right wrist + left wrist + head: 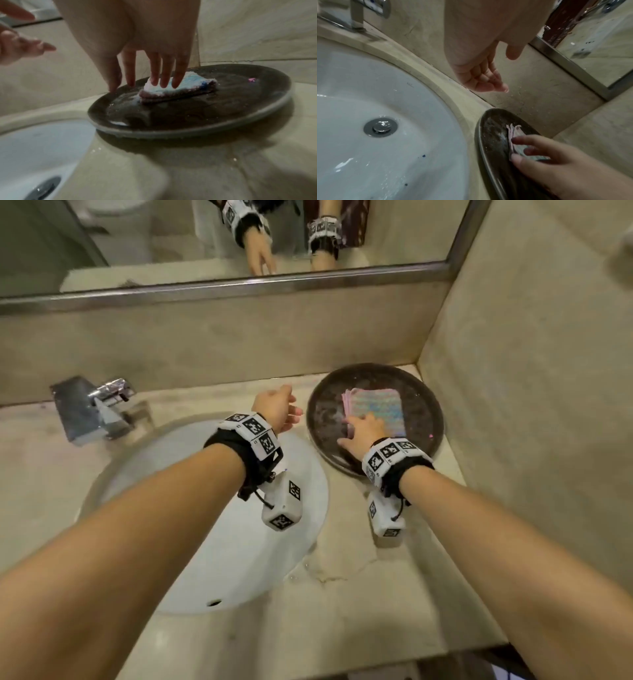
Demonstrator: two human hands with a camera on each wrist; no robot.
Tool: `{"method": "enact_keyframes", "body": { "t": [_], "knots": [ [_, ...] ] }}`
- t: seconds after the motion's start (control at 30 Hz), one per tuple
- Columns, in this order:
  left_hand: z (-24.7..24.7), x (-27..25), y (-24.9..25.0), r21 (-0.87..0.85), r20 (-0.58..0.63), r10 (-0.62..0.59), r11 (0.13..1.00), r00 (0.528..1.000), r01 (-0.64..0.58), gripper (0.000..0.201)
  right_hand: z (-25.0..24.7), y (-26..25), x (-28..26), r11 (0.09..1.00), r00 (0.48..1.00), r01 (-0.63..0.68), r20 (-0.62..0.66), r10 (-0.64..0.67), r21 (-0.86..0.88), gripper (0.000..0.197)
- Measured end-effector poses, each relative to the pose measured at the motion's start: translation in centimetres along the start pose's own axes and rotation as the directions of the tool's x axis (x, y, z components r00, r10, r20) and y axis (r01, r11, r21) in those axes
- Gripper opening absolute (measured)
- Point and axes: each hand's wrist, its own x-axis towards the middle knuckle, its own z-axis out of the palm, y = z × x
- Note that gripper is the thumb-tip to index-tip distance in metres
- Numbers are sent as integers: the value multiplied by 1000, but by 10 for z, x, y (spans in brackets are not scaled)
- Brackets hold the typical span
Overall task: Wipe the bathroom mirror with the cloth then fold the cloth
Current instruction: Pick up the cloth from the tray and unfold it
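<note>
A pastel checked cloth (376, 407) (515, 134) (188, 86) lies folded into a small square on a dark round tray (421, 392) (493, 135) (223, 108) in the counter's right corner. My right hand (363, 429) (539, 155) (130, 81) rests on the cloth's near left part with straight fingers, its thumb tip down on the tray beside it. My left hand (279, 409) (484, 78) (20, 46) hovers open and empty just left of the tray, above the counter. The mirror (205, 241) (599, 40) runs along the back wall and reflects both wrists.
A white oval sink (222, 508) lies under my left forearm, with a chrome faucet (99, 405) at the back left. The tiled side wall (531, 405) stands close to the tray's right. The beige counter (342, 594) looks wet in front of the tray.
</note>
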Motion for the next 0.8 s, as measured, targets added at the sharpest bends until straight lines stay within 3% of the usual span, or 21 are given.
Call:
{"method": "enact_keyframes", "body": {
  "t": [0.1,0.23,0.4,0.53,0.63,0.8],
  "knots": [
    [-4,4,2,3,-43,-13,1000,999,13,32,-2,2,3,985,997,53,56,-44,-164,43],
    [-5,6,5,10,-23,-8,1000,1000,8,34,-12,4,4,968,996,82,42,-75,-236,31],
    [0,5,17,41,18,44,998,999,-45,33,-26,3,5,943,995,39,98,-7,-329,22],
    [1,-2,29,60,62,81,995,995,-85,33,-56,-7,0,914,986,29,159,39,-404,33],
    [1,-6,41,66,89,107,991,990,-113,31,-78,-12,-5,949,1000,17,-15,-22,-313,25],
    [0,-21,71,86,157,180,977,971,-195,19,-129,-29,-19,992,967,91,-229,-109,-91,9]
  ]
}}
